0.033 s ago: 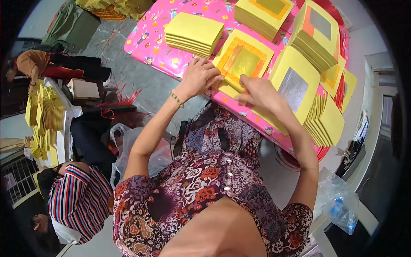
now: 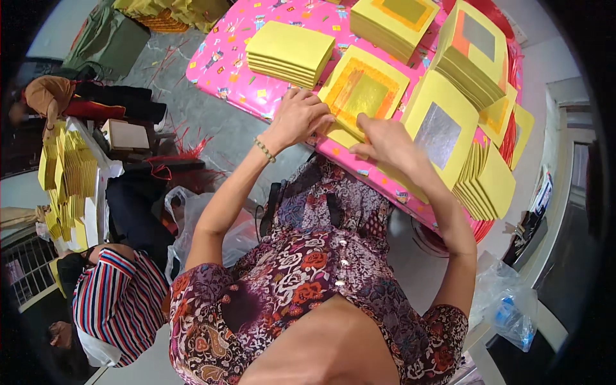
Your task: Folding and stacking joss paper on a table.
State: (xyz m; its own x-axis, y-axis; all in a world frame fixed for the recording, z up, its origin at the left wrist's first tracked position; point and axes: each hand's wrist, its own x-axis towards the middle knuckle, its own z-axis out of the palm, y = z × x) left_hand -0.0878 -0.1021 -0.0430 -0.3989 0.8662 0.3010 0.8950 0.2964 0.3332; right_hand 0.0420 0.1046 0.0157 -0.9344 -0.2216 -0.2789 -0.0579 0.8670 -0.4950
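A yellow paper sheet [image 2: 333,81] with an orange frame and a gold square lies in front of me on the pink table. Its near edge appears folded over. My left hand [image 2: 300,119] has curled fingers pinching the near left corner. At the near right corner, my right hand [image 2: 390,139] presses the paper with thumb and fingers closed on it. The fingertips partly cover the folded edge. Beside my right hand is a stack of yellow sheets with a silver square [image 2: 439,133] on top. A folded yellow paper stack [image 2: 289,48] lies beyond my left hand.
The pink patterned tablecloth [image 2: 221,61] carries more yellow stacks [image 2: 384,32] farther back and a fanned yellow bundle [image 2: 484,183] at right. To the left, a person in a striped shirt [image 2: 119,301] sits near more yellow papers [image 2: 74,173]. Red strands [image 2: 186,151] litter the floor.
Almost nothing differs. My right hand has shifted very slightly toward the left, and both hands stay at the sheet's near edge.
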